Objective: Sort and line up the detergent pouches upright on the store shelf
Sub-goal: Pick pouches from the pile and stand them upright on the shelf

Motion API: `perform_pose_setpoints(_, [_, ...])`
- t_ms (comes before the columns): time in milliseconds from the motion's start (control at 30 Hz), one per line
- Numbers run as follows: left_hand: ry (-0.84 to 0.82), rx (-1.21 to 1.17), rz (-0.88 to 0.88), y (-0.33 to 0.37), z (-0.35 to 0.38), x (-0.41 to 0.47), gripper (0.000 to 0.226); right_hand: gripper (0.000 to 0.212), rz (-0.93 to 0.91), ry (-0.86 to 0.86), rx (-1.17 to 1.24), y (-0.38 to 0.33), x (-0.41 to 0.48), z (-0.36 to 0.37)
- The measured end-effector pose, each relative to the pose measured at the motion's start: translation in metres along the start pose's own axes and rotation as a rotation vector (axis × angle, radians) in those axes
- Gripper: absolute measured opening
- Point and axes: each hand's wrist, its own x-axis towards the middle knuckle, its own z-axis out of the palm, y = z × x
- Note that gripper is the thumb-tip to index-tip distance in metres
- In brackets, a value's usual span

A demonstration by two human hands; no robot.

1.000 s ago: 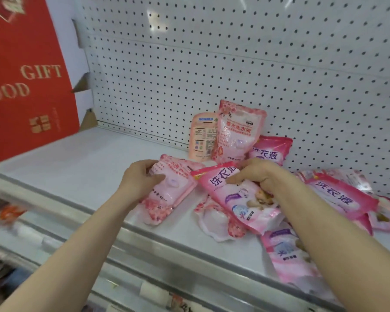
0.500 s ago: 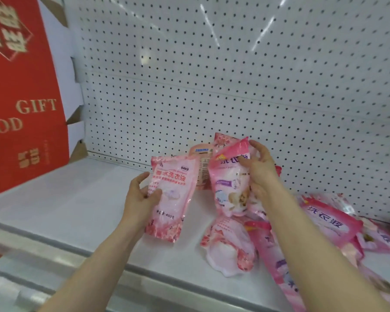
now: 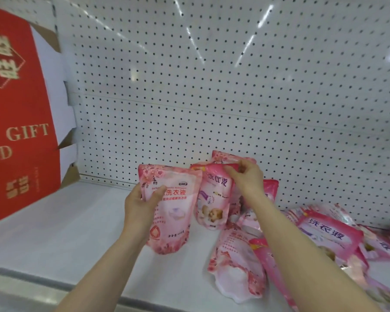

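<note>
My left hand point(image 3: 142, 207) grips a light pink floral detergent pouch point(image 3: 173, 212) by its left edge and holds it upright above the white shelf point(image 3: 72, 230). Right beside it, my right hand point(image 3: 245, 180) pinches the top of a deeper pink pouch with a baby picture point(image 3: 213, 201), also upright. Behind them further pouches point(image 3: 225, 156) lean on the pegboard. Several pink pouches lie flat in a heap at the right: a pale one point(image 3: 239, 273) in front and a deep pink one point(image 3: 327, 229) farther right.
A white pegboard back wall point(image 3: 212, 86) closes the shelf at the rear. A large red gift box point(image 3: 16, 109) stands at the left end. The shelf's front rim point(image 3: 20, 275) runs along the bottom left.
Both hands lifted their pouches off the heap and turned them upright. The left pouch now stands higher and straighter, next to the right one. The view has tilted up toward the pegboard.
</note>
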Motion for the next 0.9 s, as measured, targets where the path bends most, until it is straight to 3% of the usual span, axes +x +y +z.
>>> perform_pose_setpoints(133, [0.032,-0.006,-0.031,-0.008,0.013,0.011,0.014,0.034,-0.019,0.052,-0.093,0.001,0.0,0.005])
perform_pose_setpoints(300, [0.022,0.118,0.024,-0.009,0.02,0.02,0.011,0.025,-0.051,0.034,-0.188,-0.001,-0.003,0.001])
perform_pose_setpoints(367, [0.032,0.177,0.093,-0.006,0.02,0.017,0.02,0.029,-0.041,0.025,-0.185,-0.002,-0.007,-0.005])
perform_pose_setpoints(500, [0.164,0.427,0.49,-0.002,0.013,-0.003,0.069,0.041,-0.013,-0.019,-0.186,-0.006,-0.02,-0.023])
perform_pose_setpoints(567, [0.175,0.562,0.713,-0.006,0.012,-0.022,0.062,0.036,0.028,-0.001,-0.19,-0.002,-0.029,-0.041])
perform_pose_setpoints(633, [0.016,0.635,0.835,-0.018,0.016,-0.037,0.043,0.027,0.06,-0.012,-0.298,0.005,-0.043,-0.06])
perform_pose_setpoints(700, [-0.262,0.718,0.778,-0.032,0.028,-0.045,0.027,0.022,0.111,-0.07,-0.402,0.016,-0.063,-0.074])
perform_pose_setpoints(767, [-0.472,0.862,0.525,-0.046,0.045,-0.049,0.02,0.029,0.152,-0.137,-0.546,0.032,-0.087,-0.078])
perform_pose_setpoints(833, [-0.623,1.0,0.286,-0.058,0.065,-0.052,0.034,0.034,0.125,-0.252,-0.773,0.051,-0.107,-0.08])
perform_pose_setpoints(900, [-0.729,1.127,0.178,-0.065,0.082,-0.055,0.042,0.034,0.08,-0.414,-0.946,0.063,-0.125,-0.082])
